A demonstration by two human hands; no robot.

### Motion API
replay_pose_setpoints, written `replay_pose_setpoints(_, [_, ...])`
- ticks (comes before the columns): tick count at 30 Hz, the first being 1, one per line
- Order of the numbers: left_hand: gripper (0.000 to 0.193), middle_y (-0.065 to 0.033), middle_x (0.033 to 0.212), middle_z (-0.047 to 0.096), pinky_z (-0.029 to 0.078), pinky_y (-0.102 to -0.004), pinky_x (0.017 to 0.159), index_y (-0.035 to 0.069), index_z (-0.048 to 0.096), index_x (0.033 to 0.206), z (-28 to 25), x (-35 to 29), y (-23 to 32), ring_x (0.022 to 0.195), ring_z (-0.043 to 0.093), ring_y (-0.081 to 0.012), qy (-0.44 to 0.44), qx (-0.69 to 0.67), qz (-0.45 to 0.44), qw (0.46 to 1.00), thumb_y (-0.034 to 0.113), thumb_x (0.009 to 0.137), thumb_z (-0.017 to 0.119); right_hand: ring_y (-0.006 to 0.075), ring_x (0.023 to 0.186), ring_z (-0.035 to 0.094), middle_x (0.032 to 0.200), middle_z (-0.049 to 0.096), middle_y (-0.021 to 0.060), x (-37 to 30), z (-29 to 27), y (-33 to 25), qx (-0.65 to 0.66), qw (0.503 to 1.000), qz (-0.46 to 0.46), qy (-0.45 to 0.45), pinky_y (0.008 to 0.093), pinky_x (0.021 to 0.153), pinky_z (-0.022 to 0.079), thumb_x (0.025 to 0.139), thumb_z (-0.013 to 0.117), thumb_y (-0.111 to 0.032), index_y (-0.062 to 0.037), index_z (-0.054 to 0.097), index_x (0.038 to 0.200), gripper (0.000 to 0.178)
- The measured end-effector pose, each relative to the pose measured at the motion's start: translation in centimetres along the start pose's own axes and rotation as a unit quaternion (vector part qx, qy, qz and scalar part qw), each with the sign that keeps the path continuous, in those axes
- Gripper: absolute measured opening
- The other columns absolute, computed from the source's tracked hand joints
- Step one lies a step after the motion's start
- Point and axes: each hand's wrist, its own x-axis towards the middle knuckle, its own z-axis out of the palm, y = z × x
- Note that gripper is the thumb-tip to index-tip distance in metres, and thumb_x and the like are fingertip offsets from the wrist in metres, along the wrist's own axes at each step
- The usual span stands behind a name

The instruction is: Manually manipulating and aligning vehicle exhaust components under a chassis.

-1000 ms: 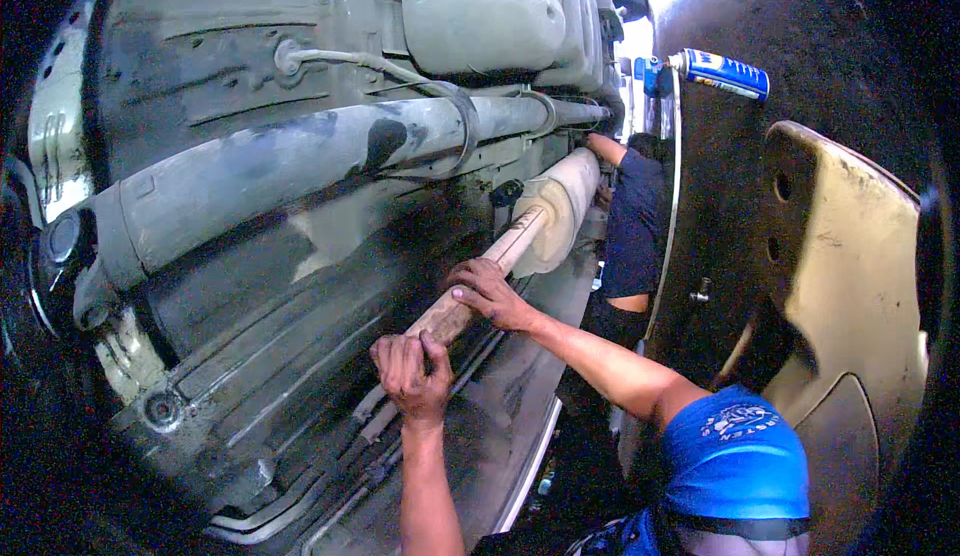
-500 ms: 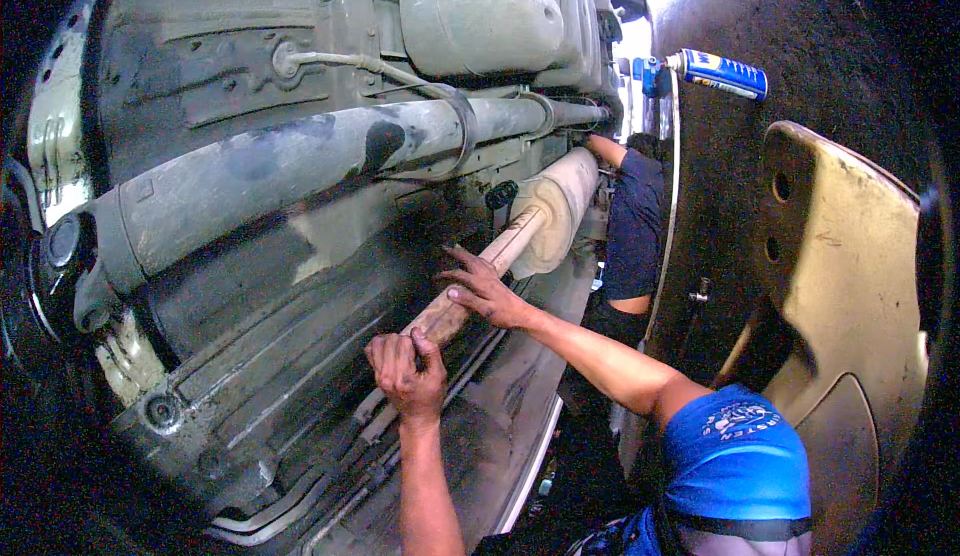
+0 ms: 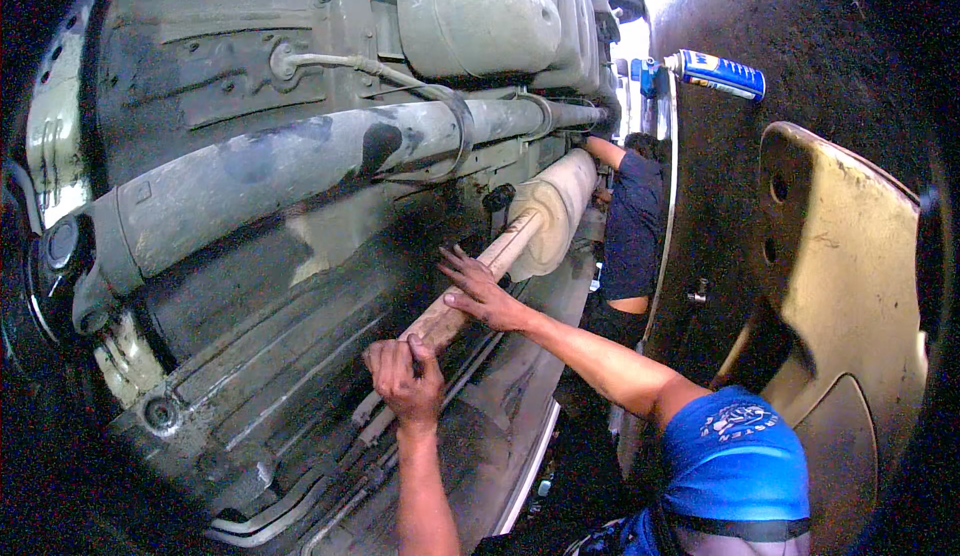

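Observation:
A pale exhaust pipe [image 3: 513,238] slants up under the car's underbody to a rounded muffler [image 3: 562,214]. My left hand [image 3: 405,381] is closed around the near end of the pipe, its thumb and curled fingers pressed against it. Farther up the pipe rests my right hand [image 3: 482,291], fingers stretched and spread across its surface. My right arm, in a blue sleeve [image 3: 738,456], reaches in from the lower right. Another person in a dark shirt [image 3: 632,221] stands beyond the muffler, one arm raised by its far end.
A thick grey driveshaft tube [image 3: 290,161] crosses above the exhaust. Thin metal lines [image 3: 270,526] run along the underbody's lower side. To the right are a blue spray can [image 3: 722,75] on a ledge and a beige panel [image 3: 850,256] with two holes. A tank [image 3: 480,16] bulges overhead.
My left hand has shifted slightly left along with the pipe's near end. My right fingers are spread a little wider. The other person's head and raised arm have moved slightly.

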Motion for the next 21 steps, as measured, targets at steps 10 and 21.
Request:
replay_pose_setpoints(10, [0.012, -0.0145, 0.070, 0.052, 0.041, -0.0430, 0.068, 0.000, 0.054, 0.072, 0.6, -0.2, -0.5, 0.069, 0.052, -0.0322, 0.036, 0.010, 0.016, 0.999, 0.001, 0.083, 0.058, 0.0357, 0.148, 0.005, 0.160, 0.015, 0.0149, 0.1, 0.3, 1.0, -0.044, 0.998, -0.007, -0.033, 0.0509, 0.118, 0.008, 0.099, 0.046, -0.043, -0.0074, 0.036, 0.147, 0.061])
replay_pose_setpoints(21, [0.016, -0.0183, 0.072, 0.054, 0.044, -0.0487, 0.071, -0.002, 0.053, 0.073, 0.2, -0.5, -0.5, 0.069, 0.053, -0.0382, -0.006, 0.017, -0.032, 0.999, 0.004, 0.088, 0.058, 0.0381, 0.148, 0.003, 0.160, 0.013, 0.0152, 0.2, 0.4, 1.2, -0.050, 0.997, 0.002, -0.054, 0.0519, 0.118, 0.007, 0.096, 0.048, -0.048, -0.0102, 0.035, 0.149, 0.066])
